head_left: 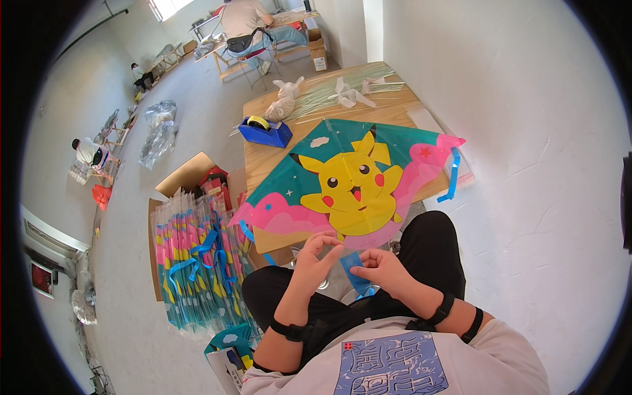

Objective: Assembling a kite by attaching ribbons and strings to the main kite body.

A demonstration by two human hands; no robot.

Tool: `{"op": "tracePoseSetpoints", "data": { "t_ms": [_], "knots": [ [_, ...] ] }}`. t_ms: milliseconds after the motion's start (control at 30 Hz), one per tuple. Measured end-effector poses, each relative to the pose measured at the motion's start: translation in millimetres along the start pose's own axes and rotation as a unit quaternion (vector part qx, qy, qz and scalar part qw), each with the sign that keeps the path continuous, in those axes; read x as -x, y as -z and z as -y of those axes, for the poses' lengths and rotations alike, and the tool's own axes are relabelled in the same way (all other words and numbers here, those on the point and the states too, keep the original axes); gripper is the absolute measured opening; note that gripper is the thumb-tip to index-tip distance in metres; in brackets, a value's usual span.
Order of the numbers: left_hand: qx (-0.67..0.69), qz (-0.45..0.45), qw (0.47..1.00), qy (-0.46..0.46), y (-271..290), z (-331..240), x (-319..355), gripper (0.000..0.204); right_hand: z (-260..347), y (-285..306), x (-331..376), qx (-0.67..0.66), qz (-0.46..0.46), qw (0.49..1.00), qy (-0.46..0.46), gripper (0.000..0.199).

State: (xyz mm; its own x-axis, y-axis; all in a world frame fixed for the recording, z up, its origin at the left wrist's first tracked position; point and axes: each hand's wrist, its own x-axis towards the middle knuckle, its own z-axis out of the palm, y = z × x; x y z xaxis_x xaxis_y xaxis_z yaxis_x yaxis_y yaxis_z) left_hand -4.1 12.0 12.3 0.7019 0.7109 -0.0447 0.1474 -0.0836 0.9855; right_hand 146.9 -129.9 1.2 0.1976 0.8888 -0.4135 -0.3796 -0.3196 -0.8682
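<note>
A diamond-winged kite (359, 181) in teal and pink, with a yellow cartoon figure on it, lies spread over the wooden table. Its lower edge reaches toward my lap. There my left hand (315, 260) has thumb and fingers pinched at the kite's bottom edge; the exact spot between the fingertips is hard to make out. Just right of it, my right hand (385, 271) pinches a blue ribbon (355, 275) between thumb and finger. The ribbon hangs down between my knees. Another blue streamer (451, 174) dangles from the kite's right tip.
A blue tape dispenser (265, 133) with yellow tape stands on the table (263, 164). Behind it lie thin sticks (362, 89) and white plastic scraps (349, 94). At left, a cardboard box (187, 174) is stuffed with folded kites (197, 263). A person (247, 26) sits at a farther table.
</note>
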Motion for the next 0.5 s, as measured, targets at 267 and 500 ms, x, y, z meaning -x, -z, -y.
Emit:
{"op": "tracePoseSetpoints", "data": {
  "t_ms": [267, 500],
  "knots": [
    [-0.004, -0.030, 0.999, -0.018, -10, 28, -6, 0.019, -35, 10, -15, -0.034, 0.017, 0.995, -0.091, 0.016],
    [0.144, -0.017, 0.986, 0.080, -21, 84, -4, 0.018, -77, 26, -28, 0.001, 0.002, 0.995, -0.096, 0.018]
  ]
}}
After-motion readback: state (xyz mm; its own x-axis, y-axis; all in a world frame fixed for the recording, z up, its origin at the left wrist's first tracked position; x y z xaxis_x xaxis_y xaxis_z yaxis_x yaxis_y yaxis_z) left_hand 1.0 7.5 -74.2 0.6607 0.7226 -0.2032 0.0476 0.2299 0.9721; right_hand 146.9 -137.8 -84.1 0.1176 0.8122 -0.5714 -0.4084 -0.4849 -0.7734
